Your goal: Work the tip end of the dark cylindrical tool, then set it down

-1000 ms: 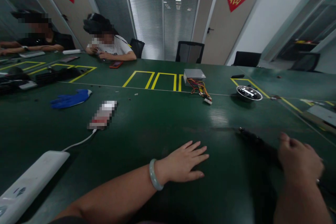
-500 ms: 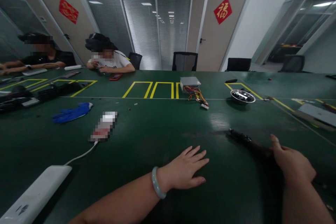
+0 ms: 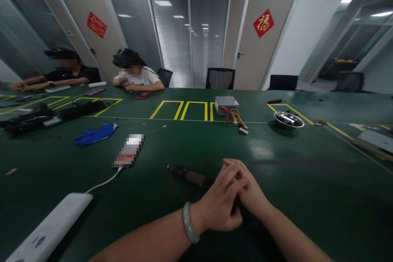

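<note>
My left hand [image 3: 219, 200], with a pale green bangle [image 3: 190, 222] on its wrist, meets my right hand [image 3: 253, 192] above the table. The fingers of both overlap around a dark, pen-shaped electric screwdriver [image 3: 193, 177]. Its narrow tip points left and lies low over the tabletop. The rear of the tool is hidden beneath my hands. My right fingers are closed on it, partly covered by my left ones. My left fingers curl over the tool and the right fingers, with the thumb toward me.
On the green table [image 3: 159, 229] lie a white power strip [image 3: 55, 225], a cabled phone [image 3: 129, 151] and a blue glove [image 3: 95, 134]. Farther off stand a power supply unit [image 3: 226, 102] with loose wires and a metal bowl [image 3: 288, 120]. Two people sit at the far left.
My right hand has swung left with the electric screwdriver, bringing it in front of me. My left hand, earlier spread flat, now curls over it against my right. The view has tilted slightly up.
</note>
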Tool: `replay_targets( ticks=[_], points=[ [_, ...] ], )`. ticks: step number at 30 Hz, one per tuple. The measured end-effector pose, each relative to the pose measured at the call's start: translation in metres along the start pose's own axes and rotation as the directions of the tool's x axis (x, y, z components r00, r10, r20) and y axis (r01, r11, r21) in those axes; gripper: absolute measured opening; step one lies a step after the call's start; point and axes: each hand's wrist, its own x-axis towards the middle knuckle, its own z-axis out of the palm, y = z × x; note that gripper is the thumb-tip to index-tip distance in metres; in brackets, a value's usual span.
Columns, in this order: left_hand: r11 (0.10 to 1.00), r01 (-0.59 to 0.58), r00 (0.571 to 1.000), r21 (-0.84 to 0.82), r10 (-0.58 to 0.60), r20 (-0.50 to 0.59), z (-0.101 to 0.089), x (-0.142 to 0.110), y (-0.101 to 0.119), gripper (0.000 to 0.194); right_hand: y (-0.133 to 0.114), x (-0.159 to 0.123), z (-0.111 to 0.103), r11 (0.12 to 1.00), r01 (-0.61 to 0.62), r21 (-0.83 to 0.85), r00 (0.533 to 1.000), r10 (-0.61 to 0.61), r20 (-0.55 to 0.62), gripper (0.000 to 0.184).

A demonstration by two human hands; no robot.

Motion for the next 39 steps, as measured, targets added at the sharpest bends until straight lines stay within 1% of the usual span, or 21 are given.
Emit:
replay_targets(
  ticks=[1, 2, 3, 4, 5, 7, 8, 9, 10, 11, 13, 15, 17, 20, 25, 28, 31, 33, 35, 37, 39],
  points=[
    [1.000, -0.007, 1.000, 0.003, 0.007, 0.014, 0.001, 0.000, 0.000, 0.097, -0.003, -0.003, -0.012, 0.995, -0.038, -0.097, 0.999, 0.041, 0.026, 0.030],
    [1.000, -0.002, 0.999, 0.009, 0.002, 0.051, 0.001, 0.001, 0.000, 0.095, -0.005, -0.007, -0.025, 0.976, -0.083, -0.203, 0.992, 0.100, 0.073, 0.026],
    [1.000, 0.011, 0.995, 0.017, -0.012, 0.101, 0.000, 0.002, 0.001, 0.092, -0.007, -0.012, -0.038, 0.944, -0.128, -0.303, 0.975, 0.176, 0.136, 0.023],
    [0.999, 0.026, 0.988, 0.027, -0.030, 0.150, 0.000, 0.004, 0.002, 0.089, -0.007, -0.018, -0.050, 0.907, -0.164, -0.387, 0.944, 0.258, 0.205, 0.022],
    [0.998, 0.044, 0.981, 0.039, -0.050, 0.189, -0.002, 0.006, 0.004, 0.085, -0.007, -0.024, -0.061, 0.872, -0.190, -0.452, 0.902, 0.337, 0.269, 0.028],
    [0.994, 0.089, 0.969, 0.062, -0.101, 0.227, -0.004, 0.009, 0.007, 0.071, -0.006, -0.036, -0.075, 0.814, -0.223, -0.537, 0.818, 0.456, 0.352, 0.050],
    [0.991, 0.116, 0.964, 0.074, -0.130, 0.232, -0.006, 0.010, 0.008, 0.061, -0.005, -0.041, -0.079, 0.791, -0.230, -0.567, 0.791, 0.491, 0.365, 0.059],
    [0.986, 0.140, 0.959, 0.088, -0.157, 0.237, -0.007, 0.010, 0.009, 0.049, -0.004, -0.045, -0.081, 0.768, -0.232, -0.597, 0.777, 0.515, 0.361, 0.062],
    [0.981, 0.163, 0.953, 0.104, -0.184, 0.239, -0.009, 0.011, 0.010, 0.038, -0.003, -0.048, -0.081, 0.742, -0.229, -0.630, 0.775, 0.531, 0.343, 0.062],
    [0.975, 0.187, 0.948, 0.123, -0.212, 0.239, -0.010, 0.011, 0.009, 0.030, -0.004, -0.049, -0.081, 0.712, -0.225, -0.665, 0.776, 0.544, 0.320, 0.058],
    [0.959, 0.235, 0.937, 0.157, -0.266, 0.226, -0.012, 0.011, 0.008, 0.021, -0.006, -0.050, -0.080, 0.664, -0.216, -0.716, 0.775, 0.562, 0.287, 0.047],
    [0.947, 0.270, 0.928, 0.172, -0.303, 0.215, -0.014, 0.011, 0.005, 0.021, -0.009, -0.049, -0.079, 0.640, -0.219, -0.737, 0.771, 0.576, 0.271, 0.034],
    [0.943, 0.281, 0.923, 0.178, -0.316, 0.220, -0.016, 0.012, 0.003, 0.022, -0.011, -0.048, -0.080, 0.624, -0.221, -0.750, 0.779, 0.575, 0.249, 0.025],
    [0.943, 0.268, 0.917, 0.197, -0.313, 0.249, -0.018, 0.014, -0.001, 0.020, -0.005, -0.046, -0.081, 0.590, -0.225, -0.776, 0.806, 0.560, 0.192, 0.025],
    [0.941, 0.232, 0.906, 0.247, -0.302, 0.298, -0.018, 0.015, -0.004, 0.016, 0.019, -0.034, -0.081, 0.588, -0.242, -0.772, 0.853, 0.508, 0.119, 0.023],
    [0.933, 0.220, 0.913, 0.286, -0.300, 0.278, -0.013, 0.016, -0.008, 0.015, 0.030, -0.024, -0.077, 0.600, -0.223, -0.769, 0.904, 0.423, 0.068, 0.023],
    [0.931, 0.228, 0.930, 0.284, -0.294, 0.219, -0.007, 0.017, -0.014, 0.017, 0.039, -0.015, -0.072, 0.610, -0.196, -0.768, 0.947, 0.321, 0.013, 0.023],
    [0.936, 0.235, 0.944, 0.263, -0.284, 0.168, -0.004, 0.017, -0.017, 0.019, 0.044, -0.012, -0.069, 0.604, -0.218, -0.767, 0.956, 0.289, -0.044, 0.020],
    [0.940, 0.235, 0.953, 0.245, -0.273, 0.132, -0.002, 0.017, -0.019, 0.022, 0.047, -0.011, -0.066, 0.600, -0.260, -0.757, 0.952, 0.289, -0.099, 0.018],
    [0.944, 0.232, 0.956, 0.237, -0.266, 0.121, -0.002, 0.017, -0.018, 0.024, 0.046, -0.012, -0.065, 0.606, -0.300, -0.737, 0.942, 0.309, -0.129, 0.018],
    [0.944, 0.229, 0.957, 0.239, -0.263, 0.122, -0.002, 0.017, -0.017, 0.024, 0.040, -0.014, -0.066, 0.615, -0.327, -0.718, 0.932, 0.336, -0.136, 0.016]
  ],
)
